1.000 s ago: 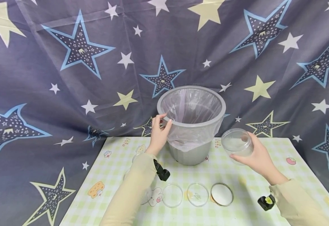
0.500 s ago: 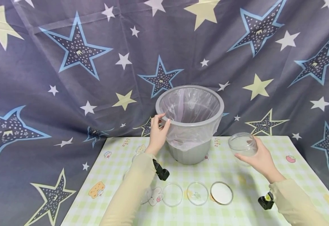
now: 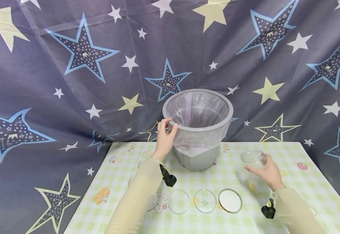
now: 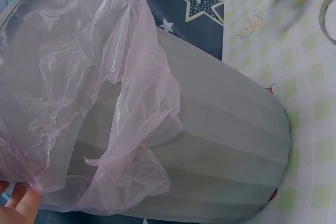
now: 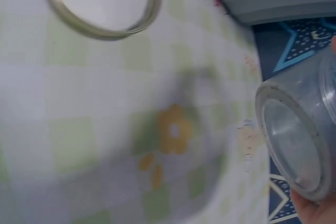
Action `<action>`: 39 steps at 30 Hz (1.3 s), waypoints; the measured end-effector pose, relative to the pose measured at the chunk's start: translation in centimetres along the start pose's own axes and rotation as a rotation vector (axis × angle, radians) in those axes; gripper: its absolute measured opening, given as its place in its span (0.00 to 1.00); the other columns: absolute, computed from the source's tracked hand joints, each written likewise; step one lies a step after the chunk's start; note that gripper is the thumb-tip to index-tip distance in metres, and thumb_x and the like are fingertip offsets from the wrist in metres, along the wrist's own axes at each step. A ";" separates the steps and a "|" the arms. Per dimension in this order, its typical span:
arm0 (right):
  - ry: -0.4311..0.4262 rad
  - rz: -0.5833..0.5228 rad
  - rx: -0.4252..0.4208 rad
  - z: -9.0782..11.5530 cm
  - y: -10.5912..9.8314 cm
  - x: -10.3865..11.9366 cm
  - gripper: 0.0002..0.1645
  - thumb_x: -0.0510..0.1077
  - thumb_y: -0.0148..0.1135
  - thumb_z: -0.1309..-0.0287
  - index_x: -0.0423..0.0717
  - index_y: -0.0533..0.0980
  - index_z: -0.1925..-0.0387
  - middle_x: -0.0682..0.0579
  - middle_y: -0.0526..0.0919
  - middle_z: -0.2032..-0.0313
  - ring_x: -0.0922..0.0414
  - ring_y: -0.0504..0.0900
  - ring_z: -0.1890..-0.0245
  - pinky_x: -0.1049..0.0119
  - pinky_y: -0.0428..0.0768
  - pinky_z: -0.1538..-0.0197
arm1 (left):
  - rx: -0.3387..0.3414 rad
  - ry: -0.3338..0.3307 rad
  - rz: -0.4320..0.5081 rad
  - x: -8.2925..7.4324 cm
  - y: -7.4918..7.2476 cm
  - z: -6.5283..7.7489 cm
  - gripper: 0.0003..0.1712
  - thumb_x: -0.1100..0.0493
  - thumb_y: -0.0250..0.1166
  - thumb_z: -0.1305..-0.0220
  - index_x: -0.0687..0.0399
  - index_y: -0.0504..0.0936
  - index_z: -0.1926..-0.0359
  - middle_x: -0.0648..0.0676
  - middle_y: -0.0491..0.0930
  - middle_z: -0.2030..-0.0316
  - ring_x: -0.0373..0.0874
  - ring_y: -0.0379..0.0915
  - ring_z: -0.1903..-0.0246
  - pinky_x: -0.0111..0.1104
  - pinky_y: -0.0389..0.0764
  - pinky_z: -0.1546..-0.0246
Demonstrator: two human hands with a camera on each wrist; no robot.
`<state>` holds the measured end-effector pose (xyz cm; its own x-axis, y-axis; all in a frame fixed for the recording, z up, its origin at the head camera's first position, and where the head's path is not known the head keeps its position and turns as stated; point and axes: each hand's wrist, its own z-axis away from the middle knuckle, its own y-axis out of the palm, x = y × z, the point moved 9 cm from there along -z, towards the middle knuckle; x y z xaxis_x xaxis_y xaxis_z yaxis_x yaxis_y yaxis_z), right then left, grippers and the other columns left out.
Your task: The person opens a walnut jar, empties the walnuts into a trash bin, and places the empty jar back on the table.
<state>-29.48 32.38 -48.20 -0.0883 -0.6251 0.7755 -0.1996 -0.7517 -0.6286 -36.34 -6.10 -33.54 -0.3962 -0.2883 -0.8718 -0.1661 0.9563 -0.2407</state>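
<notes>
A grey trash bin (image 3: 197, 161) stands at the back of the table, lined with a translucent pinkish plastic bag (image 4: 79, 56) folded over its rim. My left hand (image 3: 165, 138) holds the near left of that rim, thumb and fingers about it; only its fingertips (image 4: 23, 205) show in the left wrist view. My right hand (image 3: 269, 172) grips a clear, open-mouthed plastic jar (image 3: 253, 158) above the table, right of the bin. In the right wrist view the jar's base (image 5: 291, 140) faces the camera. Nothing solid shows inside the jar.
Along the front lie two clear round lids (image 3: 179, 201) and a white disc with a metallic rim (image 3: 230, 200). More clear round pieces are partly hidden under the left sleeve (image 3: 134, 198). Behind the checked tablecloth (image 3: 199, 224) hangs a star-patterned curtain (image 3: 146, 39).
My right hand has carried the jar to the right and lower, away from the bin, and its mouth now shows at a flatter angle. The left hand keeps its place on the rim.
</notes>
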 end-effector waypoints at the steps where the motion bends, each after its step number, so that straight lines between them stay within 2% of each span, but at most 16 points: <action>1: 0.012 -0.001 0.004 -0.1 0.4 -0.4 0.63 0.56 0.73 0.56 0.27 0.47 0.32 0.23 0.60 0.39 0.29 0.63 0.41 0.36 0.62 0.39 | -0.007 -0.001 0.000 0.0 -0.1 0.0 0.19 0.57 0.57 0.32 0.56 0.69 0.43 0.62 0.63 0.46 0.56 0.63 0.47 0.44 0.75 0.44; 6: 0.069 0.028 0.039 -0.1 2.1 -2.1 0.66 0.59 0.71 0.54 0.26 0.44 0.32 0.22 0.58 0.38 0.29 0.61 0.40 0.37 0.61 0.37 | -0.005 -0.001 0.003 0.1 0.0 0.0 0.19 0.57 0.56 0.32 0.56 0.69 0.43 0.61 0.63 0.46 0.56 0.63 0.47 0.44 0.75 0.44; 11: 0.096 0.021 0.021 0.3 2.9 -3.0 0.65 0.59 0.70 0.53 0.25 0.43 0.32 0.21 0.59 0.40 0.29 0.63 0.41 0.37 0.63 0.38 | -0.004 0.005 0.002 0.1 0.0 0.0 0.19 0.57 0.56 0.32 0.57 0.68 0.43 0.62 0.63 0.47 0.56 0.63 0.46 0.44 0.75 0.44; 17: 0.087 -0.028 -0.007 0.2 3.9 -3.3 0.65 0.56 0.72 0.55 0.26 0.44 0.32 0.22 0.59 0.38 0.30 0.62 0.39 0.38 0.62 0.36 | -0.014 -0.007 0.009 0.3 -0.4 0.2 0.19 0.57 0.56 0.31 0.56 0.68 0.43 0.61 0.63 0.46 0.57 0.62 0.46 0.44 0.74 0.43; 24: 0.059 -0.069 -0.035 0.4 4.1 -4.0 0.66 0.53 0.73 0.54 0.29 0.41 0.30 0.23 0.55 0.36 0.30 0.56 0.36 0.37 0.57 0.34 | 0.003 -0.005 0.043 0.1 0.3 0.0 0.20 0.59 0.56 0.32 0.61 0.68 0.41 0.65 0.62 0.45 0.60 0.60 0.45 0.47 0.72 0.41; 26: 0.059 -0.061 -0.027 0.5 4.0 -4.1 0.66 0.53 0.73 0.54 0.29 0.40 0.30 0.23 0.54 0.36 0.29 0.56 0.36 0.37 0.56 0.34 | 0.003 -0.007 0.045 -0.4 0.3 0.0 0.20 0.61 0.56 0.32 0.64 0.67 0.42 0.66 0.62 0.45 0.61 0.60 0.45 0.48 0.72 0.42; 31: 0.075 -0.033 0.014 0.6 3.9 -4.6 0.68 0.56 0.73 0.55 0.31 0.39 0.29 0.23 0.55 0.35 0.30 0.56 0.36 0.37 0.56 0.34 | 0.006 0.000 0.044 -3.2 -0.2 1.1 0.19 0.64 0.55 0.32 0.68 0.67 0.43 0.68 0.62 0.46 0.65 0.60 0.46 0.49 0.73 0.42; 33: 0.076 -0.027 0.022 0.7 3.8 -4.7 0.68 0.56 0.73 0.55 0.31 0.40 0.29 0.24 0.55 0.35 0.30 0.56 0.36 0.37 0.56 0.34 | 0.003 0.006 0.042 -2.8 -0.2 1.0 0.19 0.62 0.55 0.32 0.65 0.67 0.43 0.66 0.62 0.46 0.63 0.61 0.46 0.48 0.73 0.43; 38: 0.052 -0.013 0.028 0.9 3.5 -4.8 0.67 0.55 0.74 0.56 0.31 0.42 0.29 0.23 0.56 0.36 0.30 0.57 0.37 0.36 0.56 0.35 | -0.005 0.012 0.043 0.1 0.2 0.1 0.20 0.57 0.56 0.32 0.58 0.68 0.42 0.63 0.62 0.44 0.59 0.62 0.45 0.46 0.74 0.43; 39: 0.047 -0.006 0.030 0.9 3.4 -4.9 0.68 0.56 0.74 0.57 0.30 0.42 0.29 0.23 0.56 0.36 0.29 0.57 0.37 0.35 0.56 0.36 | -0.005 0.012 0.046 0.1 0.2 0.1 0.20 0.57 0.56 0.32 0.58 0.68 0.41 0.63 0.62 0.44 0.58 0.62 0.45 0.46 0.73 0.42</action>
<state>-28.84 32.67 -54.16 -0.1327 -0.6108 0.7805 -0.1706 -0.7617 -0.6251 -36.34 -5.96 -33.73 -0.4145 -0.2449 -0.8765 -0.1518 0.9682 -0.1987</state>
